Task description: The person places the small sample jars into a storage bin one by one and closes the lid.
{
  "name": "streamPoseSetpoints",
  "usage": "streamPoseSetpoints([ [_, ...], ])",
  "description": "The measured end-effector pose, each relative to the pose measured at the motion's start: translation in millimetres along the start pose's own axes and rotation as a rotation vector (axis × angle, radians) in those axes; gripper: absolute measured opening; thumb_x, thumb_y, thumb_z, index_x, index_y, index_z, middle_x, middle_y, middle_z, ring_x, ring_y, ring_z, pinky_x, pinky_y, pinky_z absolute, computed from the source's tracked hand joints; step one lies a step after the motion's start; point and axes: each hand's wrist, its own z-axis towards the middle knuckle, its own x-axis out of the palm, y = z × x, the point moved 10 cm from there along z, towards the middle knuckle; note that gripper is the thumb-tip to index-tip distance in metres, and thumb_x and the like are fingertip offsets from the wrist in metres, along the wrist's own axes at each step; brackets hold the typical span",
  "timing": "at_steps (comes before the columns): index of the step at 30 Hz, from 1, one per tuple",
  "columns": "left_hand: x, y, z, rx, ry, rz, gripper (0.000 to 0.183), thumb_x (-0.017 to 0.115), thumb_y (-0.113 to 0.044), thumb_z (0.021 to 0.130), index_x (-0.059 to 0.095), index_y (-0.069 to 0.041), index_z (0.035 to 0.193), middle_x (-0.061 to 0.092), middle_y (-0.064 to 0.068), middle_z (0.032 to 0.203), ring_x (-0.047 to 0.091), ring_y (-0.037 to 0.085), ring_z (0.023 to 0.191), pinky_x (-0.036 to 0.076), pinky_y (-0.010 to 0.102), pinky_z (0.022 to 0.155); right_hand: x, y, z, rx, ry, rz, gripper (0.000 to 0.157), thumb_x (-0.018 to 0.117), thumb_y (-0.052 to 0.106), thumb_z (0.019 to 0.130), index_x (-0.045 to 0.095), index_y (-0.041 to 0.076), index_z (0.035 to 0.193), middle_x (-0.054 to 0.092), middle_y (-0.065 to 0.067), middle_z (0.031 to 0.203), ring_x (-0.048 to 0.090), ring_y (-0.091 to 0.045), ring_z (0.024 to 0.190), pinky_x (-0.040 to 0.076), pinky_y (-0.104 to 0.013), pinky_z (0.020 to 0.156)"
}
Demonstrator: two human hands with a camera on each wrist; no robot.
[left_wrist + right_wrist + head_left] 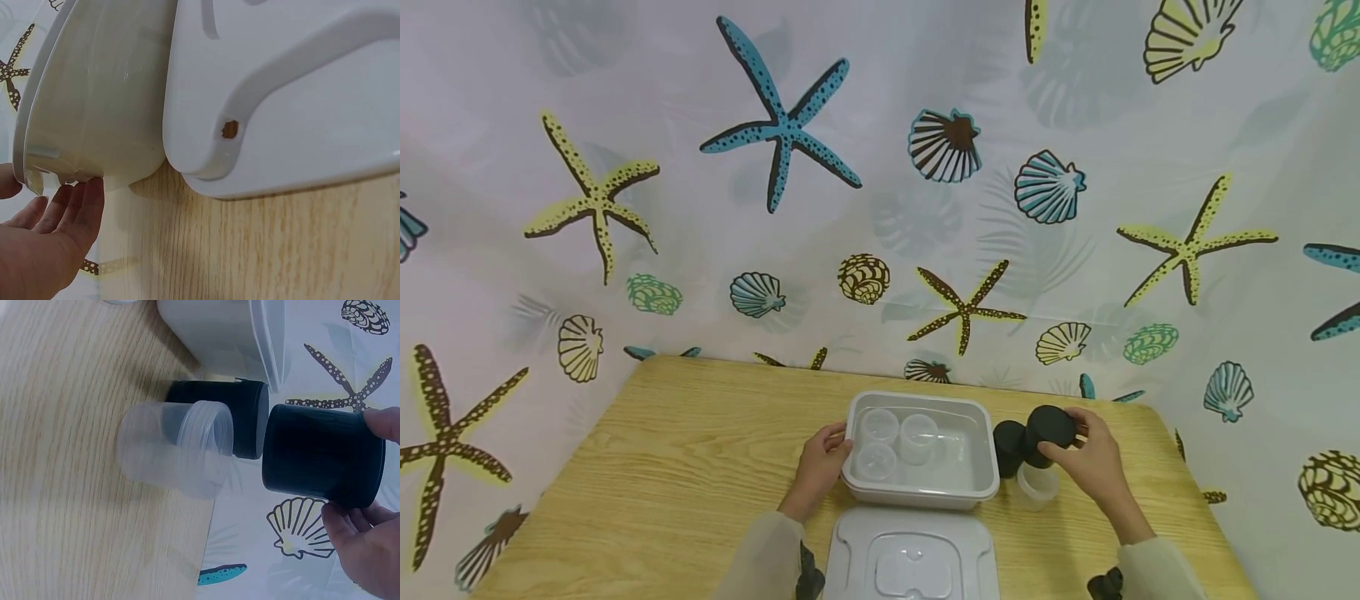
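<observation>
In the head view, the right hand point(1093, 458) has its thumb and fingers clamped round a black canister point(1049, 425), near the three o'clock side of a white tub point(917, 498). The canister hangs over a clear cup point(1037, 486) that stands on the wooden table point(700, 442); a second black canister point(1008, 448) stands just beside, toward ten o'clock from that cup. The left hand point(822, 463) holds the tub's rim at nine o'clock. Inside the tub, translucent cups point(877, 462) gather from its middle toward nine o'clock, and a white lid point(913, 567) lies at six o'clock.

In the left wrist view, the thumb is at the tub's rim, toward nine o'clock in this picture, and the fingertips bear on the wall under it, close together. The tub looks like stiff, light plastic that could slide if pushed; the rim is its natural hold.

In the right wrist view, the thumb presses the held canister's side at two o'clock and the fingers at five, gripping near one end and leaving the other free. It looks rigid, probably light, and its smooth wall may be slippery, so opposed holds on the side seem sound. The clear cup, apart from it, looks thin-walled and likely to tip; best taken low round its body. Whether the held canister is hollow, I cannot tell.
</observation>
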Motion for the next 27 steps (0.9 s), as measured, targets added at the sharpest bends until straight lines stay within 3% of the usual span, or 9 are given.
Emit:
streamPoseSetpoints([
  [27,-1.4,-1.2,-1.4,0.013,-0.001,0.006,0.038,0.050,-0.011,0.098,0.048,0.000,0.135,0.058,0.024,0.126,0.060,0.031,0.110,0.054,0.032,0.078,38.6,36,5,-0.071,0.051,0.035,0.067,0.075,0.014,0.080,0.041,-0.004,0.135,0.043,-0.023,0.137,0.046,-0.038,0.125,0.041,-0.049,0.104],
])
